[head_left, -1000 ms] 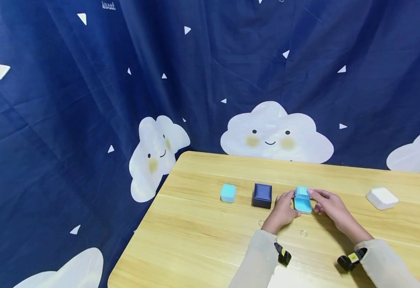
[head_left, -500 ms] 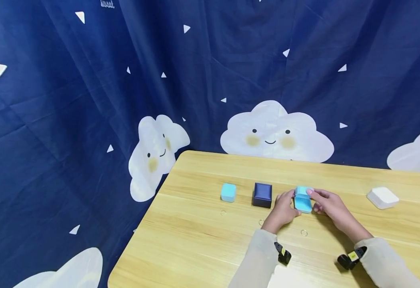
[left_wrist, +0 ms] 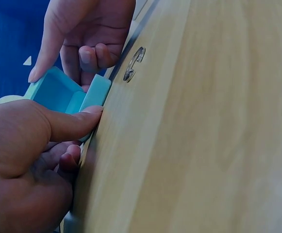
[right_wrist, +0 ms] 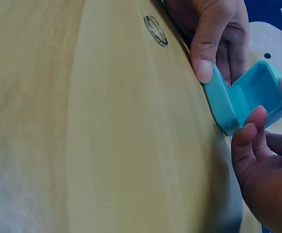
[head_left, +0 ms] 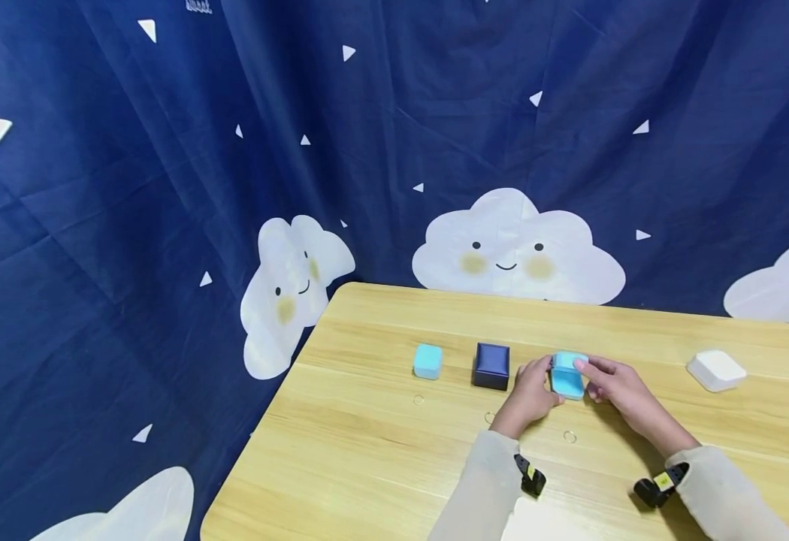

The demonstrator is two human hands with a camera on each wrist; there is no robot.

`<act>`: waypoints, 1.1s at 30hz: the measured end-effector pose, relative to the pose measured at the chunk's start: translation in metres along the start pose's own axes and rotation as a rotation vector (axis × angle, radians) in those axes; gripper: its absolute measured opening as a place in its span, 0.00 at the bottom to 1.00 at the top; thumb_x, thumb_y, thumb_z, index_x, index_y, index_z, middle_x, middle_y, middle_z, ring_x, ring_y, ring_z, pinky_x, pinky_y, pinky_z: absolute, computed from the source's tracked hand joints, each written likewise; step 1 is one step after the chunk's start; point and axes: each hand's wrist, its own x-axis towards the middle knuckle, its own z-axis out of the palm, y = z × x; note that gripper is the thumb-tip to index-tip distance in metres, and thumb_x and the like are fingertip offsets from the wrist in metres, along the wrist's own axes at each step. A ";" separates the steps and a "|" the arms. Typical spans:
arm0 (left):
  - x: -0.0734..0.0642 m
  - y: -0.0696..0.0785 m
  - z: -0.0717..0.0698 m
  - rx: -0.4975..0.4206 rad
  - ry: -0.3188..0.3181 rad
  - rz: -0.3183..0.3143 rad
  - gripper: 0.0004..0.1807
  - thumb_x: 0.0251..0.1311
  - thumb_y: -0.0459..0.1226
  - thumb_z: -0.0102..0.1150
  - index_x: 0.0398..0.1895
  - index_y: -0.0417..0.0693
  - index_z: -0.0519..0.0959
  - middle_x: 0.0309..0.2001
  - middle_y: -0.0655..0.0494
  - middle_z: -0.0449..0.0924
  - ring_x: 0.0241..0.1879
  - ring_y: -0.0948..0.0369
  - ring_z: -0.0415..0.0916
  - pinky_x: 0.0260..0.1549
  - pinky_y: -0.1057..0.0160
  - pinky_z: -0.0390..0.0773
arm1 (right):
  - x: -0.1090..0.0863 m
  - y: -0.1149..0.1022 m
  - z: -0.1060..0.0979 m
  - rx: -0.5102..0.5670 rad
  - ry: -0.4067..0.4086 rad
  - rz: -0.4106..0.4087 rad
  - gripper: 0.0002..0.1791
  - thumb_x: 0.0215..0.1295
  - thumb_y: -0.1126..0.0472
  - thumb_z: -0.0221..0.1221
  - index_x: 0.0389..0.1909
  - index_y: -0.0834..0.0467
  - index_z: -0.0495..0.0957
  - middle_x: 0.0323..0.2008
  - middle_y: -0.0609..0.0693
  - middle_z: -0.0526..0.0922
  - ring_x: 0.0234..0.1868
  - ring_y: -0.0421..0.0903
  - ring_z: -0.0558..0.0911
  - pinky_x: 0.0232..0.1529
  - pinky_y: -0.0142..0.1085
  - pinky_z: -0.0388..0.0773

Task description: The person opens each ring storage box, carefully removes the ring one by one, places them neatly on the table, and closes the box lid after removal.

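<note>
A small turquoise ring box (head_left: 566, 384) stands on the wooden table between both hands, its lid raised and hollow inside showing. My left hand (head_left: 530, 392) grips the base, thumb on the front corner and fingers along the left side. At the right, my right hand (head_left: 619, 389) has its thumb on top of the lid, with the other fingers curled by the box's right side. In the left wrist view, the left thumb presses the base of the turquoise box (left_wrist: 96, 91). Toward the near side lies a thin ring (head_left: 570, 436), clear of both hands.
A dark blue box (head_left: 492, 366) stands left of my left hand, with a light blue box (head_left: 427, 361) beyond it. Two more rings lie before them, one near my left wrist (head_left: 489, 418). At the right is a white box (head_left: 716, 370).
The turquoise box's lid has tipped a little forward over the base, with my right thumb moving along with it. My left hand stays in place.
</note>
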 end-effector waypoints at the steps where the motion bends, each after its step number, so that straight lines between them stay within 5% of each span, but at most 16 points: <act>1: 0.000 0.000 0.000 0.001 0.000 0.000 0.40 0.52 0.34 0.74 0.70 0.62 0.71 0.58 0.70 0.77 0.50 0.70 0.66 0.51 0.69 0.73 | 0.000 0.000 0.000 0.000 0.000 -0.005 0.42 0.75 0.41 0.52 0.72 0.73 0.60 0.26 0.47 0.75 0.26 0.40 0.74 0.28 0.33 0.72; 16: -0.001 0.001 0.000 0.018 -0.001 -0.004 0.39 0.53 0.34 0.74 0.70 0.59 0.72 0.60 0.69 0.76 0.52 0.70 0.65 0.53 0.70 0.71 | -0.004 0.007 0.003 0.034 0.010 -0.025 0.40 0.75 0.43 0.54 0.73 0.70 0.59 0.28 0.45 0.74 0.26 0.38 0.73 0.27 0.32 0.72; 23: 0.000 0.001 0.000 0.027 0.011 0.004 0.37 0.52 0.34 0.75 0.68 0.54 0.73 0.58 0.66 0.77 0.53 0.69 0.67 0.54 0.71 0.70 | -0.007 0.010 0.004 0.069 -0.004 -0.066 0.39 0.74 0.51 0.58 0.73 0.73 0.57 0.36 0.45 0.78 0.25 0.38 0.75 0.26 0.32 0.76; 33: -0.001 0.001 0.000 0.027 0.017 0.001 0.36 0.53 0.34 0.75 0.67 0.55 0.73 0.58 0.66 0.77 0.55 0.68 0.67 0.56 0.70 0.70 | -0.011 0.014 0.005 -0.004 -0.018 -0.084 0.40 0.71 0.55 0.62 0.73 0.70 0.57 0.24 0.49 0.75 0.22 0.41 0.74 0.23 0.34 0.73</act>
